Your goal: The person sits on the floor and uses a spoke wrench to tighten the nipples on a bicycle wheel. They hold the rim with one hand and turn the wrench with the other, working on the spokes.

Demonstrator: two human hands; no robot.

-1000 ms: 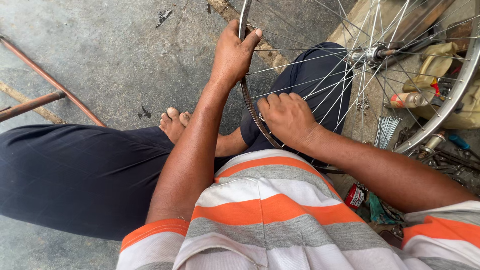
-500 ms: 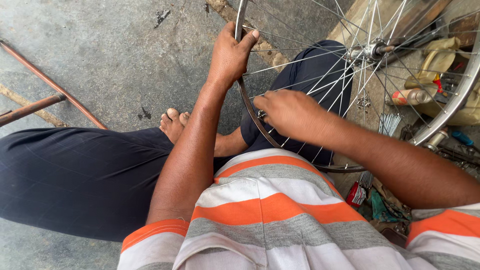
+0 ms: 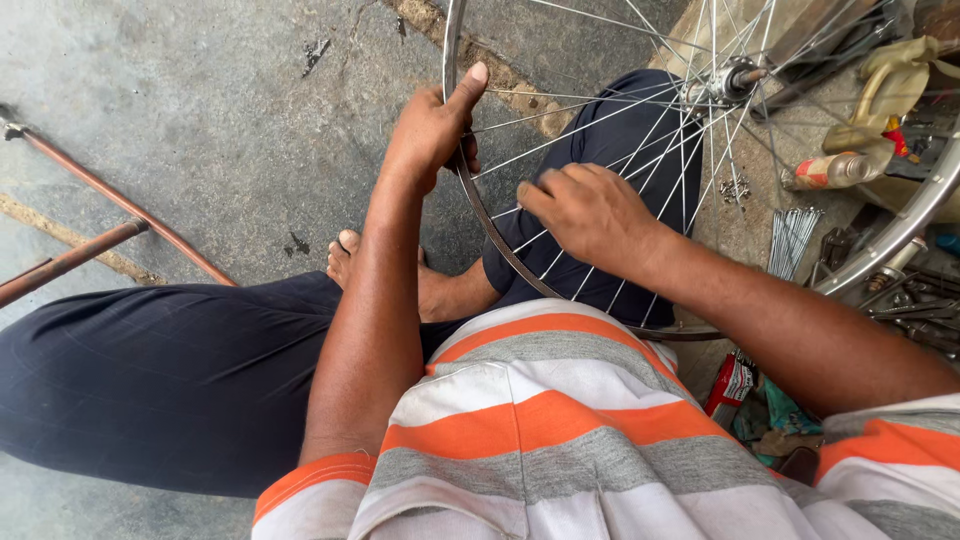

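A spoked metal bicycle wheel (image 3: 690, 330) stands on my lap, its hub (image 3: 728, 82) near the top right. My left hand (image 3: 432, 128) grips the rim on its left side, thumb up along the metal. Inside the rim, my right hand (image 3: 588, 212) lies over the spokes, fingers curled on a spoke close to the rim. I sit cross-legged on the ground in dark trousers and an orange, white and grey striped shirt, with a bare foot (image 3: 350, 258) showing under the left arm.
Two rusty metal rods (image 3: 120, 205) lie on the concrete floor at the left. At the right are a bundle of loose spokes (image 3: 792, 240), a small oil bottle (image 3: 830, 170), assorted tools (image 3: 915, 310) and a red packet (image 3: 730, 385).
My right hand has shifted from the rim's lower edge up onto the spokes inside the wheel. The left hand kept its hold on the rim while the wheel tilted slightly.
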